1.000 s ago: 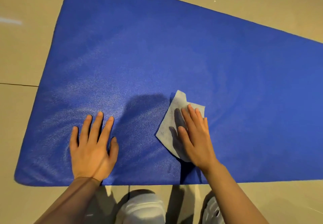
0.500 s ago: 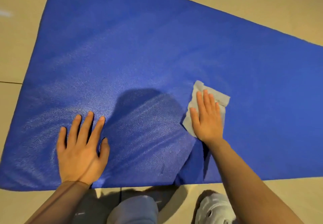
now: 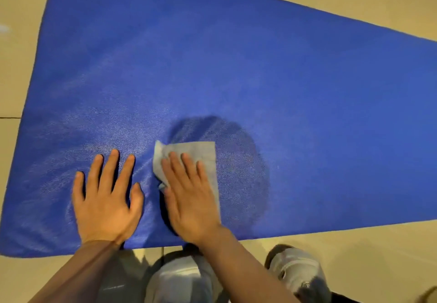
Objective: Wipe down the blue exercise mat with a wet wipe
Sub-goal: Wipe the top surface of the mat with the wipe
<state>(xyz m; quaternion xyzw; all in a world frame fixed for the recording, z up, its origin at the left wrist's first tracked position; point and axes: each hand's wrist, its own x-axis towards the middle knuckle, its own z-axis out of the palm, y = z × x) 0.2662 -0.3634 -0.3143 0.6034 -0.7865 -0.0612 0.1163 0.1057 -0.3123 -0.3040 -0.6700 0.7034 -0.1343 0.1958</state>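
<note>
The blue exercise mat [image 3: 236, 70] lies flat on the floor and fills most of the view. Near its front edge a pale grey wet wipe [image 3: 201, 153] lies spread on it. My right hand [image 3: 189, 198] presses flat on the wipe with straight fingers, covering its lower half. My left hand [image 3: 104, 198] rests flat on the mat just to the left, fingers spread, holding nothing. Faint damp streaks shine on the left part of the mat.
Beige floor tiles [image 3: 331, 2] surround the mat on all sides. My knee [image 3: 179, 279] and a grey shoe [image 3: 295, 272] sit just in front of the mat's near edge. A head shadow falls on the mat beside the wipe.
My right hand has slid the wipe leftward and nearer, ending close beside my left hand. My left hand has stayed planted on the mat.
</note>
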